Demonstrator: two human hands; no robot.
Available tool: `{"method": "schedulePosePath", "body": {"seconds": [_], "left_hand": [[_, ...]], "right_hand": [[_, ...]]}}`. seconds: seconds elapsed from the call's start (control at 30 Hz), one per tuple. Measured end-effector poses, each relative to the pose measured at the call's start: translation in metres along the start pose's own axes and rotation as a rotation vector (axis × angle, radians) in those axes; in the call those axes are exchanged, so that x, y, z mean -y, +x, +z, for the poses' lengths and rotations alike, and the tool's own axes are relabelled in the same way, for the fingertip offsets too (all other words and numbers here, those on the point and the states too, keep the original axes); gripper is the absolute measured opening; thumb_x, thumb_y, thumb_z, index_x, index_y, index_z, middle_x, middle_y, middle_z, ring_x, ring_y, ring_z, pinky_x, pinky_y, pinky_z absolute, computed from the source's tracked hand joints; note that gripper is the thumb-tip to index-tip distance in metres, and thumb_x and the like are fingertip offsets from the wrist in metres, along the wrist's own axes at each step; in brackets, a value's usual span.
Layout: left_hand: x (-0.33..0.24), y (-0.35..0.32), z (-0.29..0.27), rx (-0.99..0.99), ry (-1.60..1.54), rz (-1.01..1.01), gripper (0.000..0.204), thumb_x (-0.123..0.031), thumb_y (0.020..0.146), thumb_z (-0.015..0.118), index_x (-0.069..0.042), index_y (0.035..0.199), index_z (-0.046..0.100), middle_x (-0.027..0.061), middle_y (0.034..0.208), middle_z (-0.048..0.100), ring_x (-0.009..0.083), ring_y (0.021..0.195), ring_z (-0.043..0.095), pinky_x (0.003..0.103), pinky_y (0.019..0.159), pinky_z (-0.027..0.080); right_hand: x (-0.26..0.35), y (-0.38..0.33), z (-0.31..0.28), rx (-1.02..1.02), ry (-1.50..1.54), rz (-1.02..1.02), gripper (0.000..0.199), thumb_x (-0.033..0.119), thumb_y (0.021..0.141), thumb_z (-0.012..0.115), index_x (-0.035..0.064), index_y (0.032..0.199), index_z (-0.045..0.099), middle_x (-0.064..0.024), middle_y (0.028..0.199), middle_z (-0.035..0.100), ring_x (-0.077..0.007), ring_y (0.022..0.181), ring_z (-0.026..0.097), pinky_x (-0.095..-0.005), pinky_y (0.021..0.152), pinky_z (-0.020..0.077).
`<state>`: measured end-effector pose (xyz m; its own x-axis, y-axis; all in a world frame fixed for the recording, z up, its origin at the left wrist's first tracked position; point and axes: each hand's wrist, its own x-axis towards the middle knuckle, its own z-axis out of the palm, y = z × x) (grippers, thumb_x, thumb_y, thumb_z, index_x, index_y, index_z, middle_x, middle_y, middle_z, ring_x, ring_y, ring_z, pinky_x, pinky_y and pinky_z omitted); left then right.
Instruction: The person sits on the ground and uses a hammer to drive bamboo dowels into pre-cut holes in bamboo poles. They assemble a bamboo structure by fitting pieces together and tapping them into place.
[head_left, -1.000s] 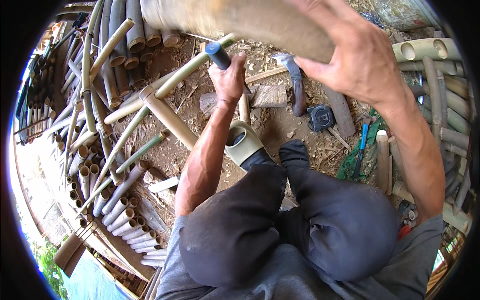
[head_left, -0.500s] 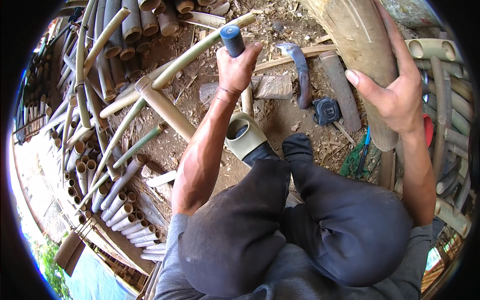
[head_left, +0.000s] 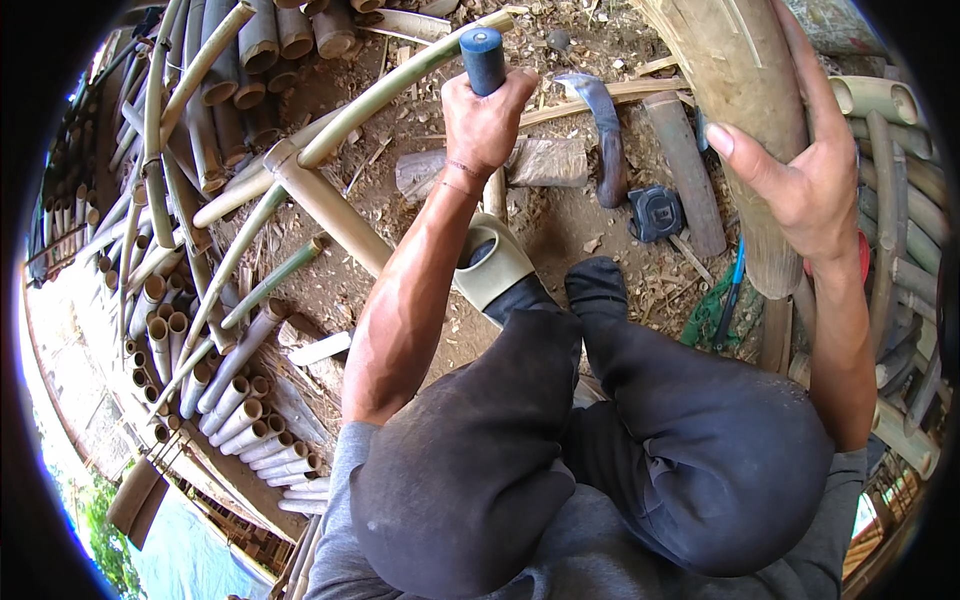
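My left hand (head_left: 486, 122) is closed in a fist round a dark blue cylinder (head_left: 484, 62) with a lighter blue end; what lies under the fist is hidden. My right hand (head_left: 795, 190) grips a thick, pale, wooden-looking piece (head_left: 752, 120), thumb on its near face and fingers along the far side. The piece tapers toward me and leaves the view at the top. Between my hands lie a curved blade with a dark wooden handle (head_left: 610, 165), a black tape measure (head_left: 657, 214) and a brown length of wood (head_left: 685, 175).
Long green bamboo poles (head_left: 400, 90) cross at the left, and many cut bamboo tubes (head_left: 240, 415) are stacked there. More bamboo (head_left: 875, 98) lies at the right. A wooden block (head_left: 545, 162) rests on the chip-strewn ground beyond my sandalled foot (head_left: 497, 270). Green netting (head_left: 705, 315) lies near my right knee.
My left hand has moved slightly away from me and to the right with the blue cylinder. My right hand and the thick piece sit a little further right.
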<state>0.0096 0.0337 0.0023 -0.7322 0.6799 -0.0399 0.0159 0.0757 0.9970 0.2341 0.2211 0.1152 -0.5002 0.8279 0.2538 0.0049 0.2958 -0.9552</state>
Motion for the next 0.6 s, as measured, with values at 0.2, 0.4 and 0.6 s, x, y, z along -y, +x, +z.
{"method": "schedulePosePath", "body": {"seconds": [0.2,0.4,0.6], "left_hand": [[0.002,-0.001,-0.001,0.007,0.014,0.015,0.028,-0.013,0.086,0.068,-0.007,0.063,0.055,-0.0032,0.055,0.050,0.0048,0.045,0.044,0.023,0.043,0.033],[0.002,-0.002,-0.003,-0.007,-0.010,-0.030,0.029,-0.018,0.081,0.072,0.002,0.063,0.061,-0.0018,0.058,0.056,0.0040,0.057,0.047,0.027,0.054,0.043],[0.023,-0.001,-0.007,0.017,0.131,0.240,0.030,-0.017,0.082,0.068,0.001,0.060,0.057,-0.0025,0.053,0.052,0.0056,0.050,0.045,0.028,0.048,0.041]], "right_hand": [[0.057,-0.016,0.044,0.377,-0.526,-0.396,0.110,0.037,0.072,0.080,-0.0179,0.148,0.023,-0.0342,0.145,0.042,-0.0364,0.135,0.045,-0.0384,0.115,0.0330],[0.074,-0.021,0.062,0.366,-0.531,-0.312,0.105,0.033,0.072,0.079,-0.0121,0.149,0.024,-0.0318,0.141,0.045,-0.0364,0.130,0.049,-0.0391,0.113,0.0361],[0.049,-0.020,0.048,0.596,-0.666,-0.539,0.092,0.009,0.069,0.080,0.0181,0.151,0.041,-0.0148,0.118,0.063,-0.0285,0.102,0.067,-0.0375,0.091,0.0541]]}}
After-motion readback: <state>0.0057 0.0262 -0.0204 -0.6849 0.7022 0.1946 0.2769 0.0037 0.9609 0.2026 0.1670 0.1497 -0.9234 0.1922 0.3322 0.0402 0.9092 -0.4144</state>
